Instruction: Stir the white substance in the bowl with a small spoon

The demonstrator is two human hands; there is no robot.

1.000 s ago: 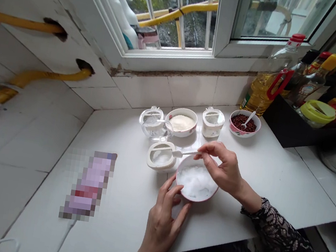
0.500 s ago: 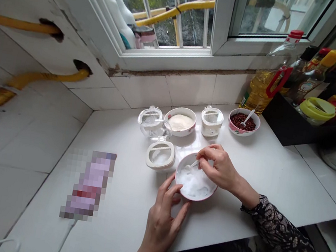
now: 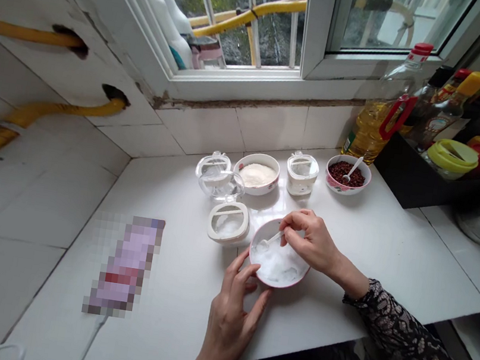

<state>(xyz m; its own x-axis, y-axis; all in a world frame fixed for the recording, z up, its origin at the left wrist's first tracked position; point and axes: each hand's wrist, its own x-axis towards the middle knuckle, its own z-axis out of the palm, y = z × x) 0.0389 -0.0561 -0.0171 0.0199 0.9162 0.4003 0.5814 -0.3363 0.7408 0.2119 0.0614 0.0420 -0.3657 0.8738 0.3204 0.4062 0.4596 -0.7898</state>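
Observation:
A white bowl point(image 3: 303, 275) holding a white, salt-like substance point(image 3: 284, 261) stands on the counter before me. My left hand point(image 3: 235, 306) grips the bowl's near left rim, fingertips on the edge and thumb below. Pinched in my right hand point(image 3: 309, 238) is a small white spoon point(image 3: 273, 239), its tip in the white substance at the bowl's left side. Just left of the bowl sits a clear jar with a pale rim point(image 3: 229, 223), its transparent lid point(image 3: 222, 185) tipped back and some white substance inside.
Behind stand a closed jar point(image 3: 301, 174), another jar point(image 3: 213, 164), a bowl of pale grains point(image 3: 259, 175) and a bowl of dark red beans point(image 3: 346, 175) with a spoon. An oil bottle point(image 3: 372, 121) and a black condiment box point(image 3: 407, 175) are at right. A blurred purple object point(image 3: 131, 263) with a cable lies left.
The spoon in my right hand has shifted slightly within the bowl, and more of its handle shows. My left hand stays on the rim.

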